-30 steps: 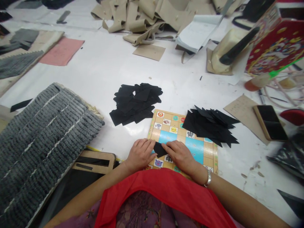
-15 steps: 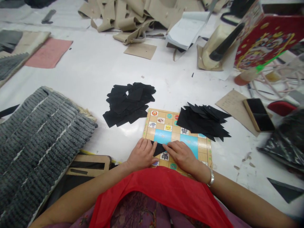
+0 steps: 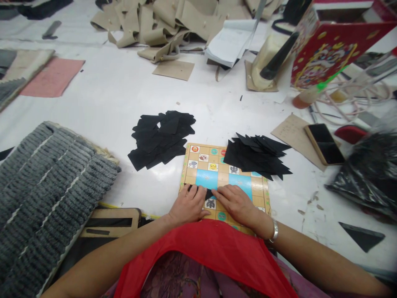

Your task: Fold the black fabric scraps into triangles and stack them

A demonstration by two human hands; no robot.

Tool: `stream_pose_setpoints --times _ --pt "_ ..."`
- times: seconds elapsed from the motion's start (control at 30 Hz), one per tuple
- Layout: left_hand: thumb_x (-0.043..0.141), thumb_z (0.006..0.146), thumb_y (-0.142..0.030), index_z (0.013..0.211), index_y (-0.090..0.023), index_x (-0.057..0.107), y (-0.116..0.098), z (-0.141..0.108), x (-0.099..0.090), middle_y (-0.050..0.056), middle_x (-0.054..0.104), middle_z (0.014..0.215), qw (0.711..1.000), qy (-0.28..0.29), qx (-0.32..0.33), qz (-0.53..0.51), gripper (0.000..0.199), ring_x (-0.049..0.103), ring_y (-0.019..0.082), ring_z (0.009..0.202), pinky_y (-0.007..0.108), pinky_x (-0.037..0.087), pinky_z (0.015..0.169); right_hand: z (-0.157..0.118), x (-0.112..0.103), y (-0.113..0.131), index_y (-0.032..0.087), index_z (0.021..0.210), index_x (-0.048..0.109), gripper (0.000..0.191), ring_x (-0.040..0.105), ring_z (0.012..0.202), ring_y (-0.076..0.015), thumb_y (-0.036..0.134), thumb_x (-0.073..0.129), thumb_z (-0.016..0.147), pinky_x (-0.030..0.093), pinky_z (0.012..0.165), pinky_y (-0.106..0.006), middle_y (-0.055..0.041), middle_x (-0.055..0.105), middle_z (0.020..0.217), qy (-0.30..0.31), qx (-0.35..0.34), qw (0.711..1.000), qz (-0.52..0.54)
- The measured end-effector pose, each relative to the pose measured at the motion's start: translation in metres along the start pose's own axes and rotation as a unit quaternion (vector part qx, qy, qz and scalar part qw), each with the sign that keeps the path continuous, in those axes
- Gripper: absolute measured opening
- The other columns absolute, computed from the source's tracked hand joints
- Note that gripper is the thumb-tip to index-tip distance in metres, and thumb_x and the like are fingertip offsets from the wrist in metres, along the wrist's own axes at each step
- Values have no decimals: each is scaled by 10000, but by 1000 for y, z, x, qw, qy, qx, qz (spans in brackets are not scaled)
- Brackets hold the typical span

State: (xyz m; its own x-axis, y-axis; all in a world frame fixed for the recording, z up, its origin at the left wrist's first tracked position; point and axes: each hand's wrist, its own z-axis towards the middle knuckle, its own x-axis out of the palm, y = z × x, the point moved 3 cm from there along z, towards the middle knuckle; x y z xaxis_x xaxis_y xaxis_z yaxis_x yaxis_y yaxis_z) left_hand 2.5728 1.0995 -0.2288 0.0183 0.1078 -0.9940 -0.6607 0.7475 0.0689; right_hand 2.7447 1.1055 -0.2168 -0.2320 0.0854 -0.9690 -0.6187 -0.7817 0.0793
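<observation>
A small black piece of flat material (image 3: 209, 194) lies on a board printed with animal pictures and blue blocks (image 3: 258, 192). My left hand (image 3: 190, 203) presses down on the piece with its fingers together, covering most of it. A dark edge shows past those fingertips. From the other side, my right hand (image 3: 238, 205) holds the piece's right end under its fingertips. Behind the board at the left is a loose pile of black pieces (image 3: 161, 138). A second pile of pointed black pieces (image 3: 257, 155) overlaps the board's far right corner.
Grey ribbed knitted material (image 3: 58, 194) lies at the left, near a wooden frame (image 3: 135, 217). On the right are a phone (image 3: 324, 142), a black plastic bag (image 3: 366, 178) and a single black triangle (image 3: 361, 236). Beige pieces (image 3: 161, 25) are heaped at the back.
My left hand's fingers have moved further over the black piece, so less of it shows between my hands. My right hand stays at its right end. The view has shifted slightly.
</observation>
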Motion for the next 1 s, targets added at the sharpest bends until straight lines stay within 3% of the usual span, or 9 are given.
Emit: stream_pose_setpoints --times 0.23,0.57,0.87,1.0 --pt "285 872 -587 1270 -71 458 -7 6 4 151 536 1041 999 2 -13 -41 674 469 282 954 412 354 859 0 1 0 81 1072 587 274 461 788 -198 163 383 909 372 654 -325 -112 588 853 18 -1 1000 -1" --pt "319 856 -604 1291 -62 428 -9 8 0 163 520 1067 998 55 1 -26 704 448 301 991 430 354 871 -21 7 -8 123 1190 522 319 465 870 -182 123 409 892 390 756 -322 -106 592 1006 -18 90 995 50" --pt "263 830 -666 1325 -84 399 -11 7 2 176 521 1073 998 55 2 -24 775 458 311 990 451 345 883 -16 1 3 116 1198 521 327 467 950 -222 149 403 895 376 770 -362 -130 573 1060 52 44 998 -2" --pt "274 820 -675 1336 -92 386 -11 7 0 182 516 1092 998 58 -4 -23 787 466 324 989 459 350 872 -17 2 0 134 1225 502 354 465 946 -219 143 426 880 368 789 -365 -123 565 1074 74 55 996 17"
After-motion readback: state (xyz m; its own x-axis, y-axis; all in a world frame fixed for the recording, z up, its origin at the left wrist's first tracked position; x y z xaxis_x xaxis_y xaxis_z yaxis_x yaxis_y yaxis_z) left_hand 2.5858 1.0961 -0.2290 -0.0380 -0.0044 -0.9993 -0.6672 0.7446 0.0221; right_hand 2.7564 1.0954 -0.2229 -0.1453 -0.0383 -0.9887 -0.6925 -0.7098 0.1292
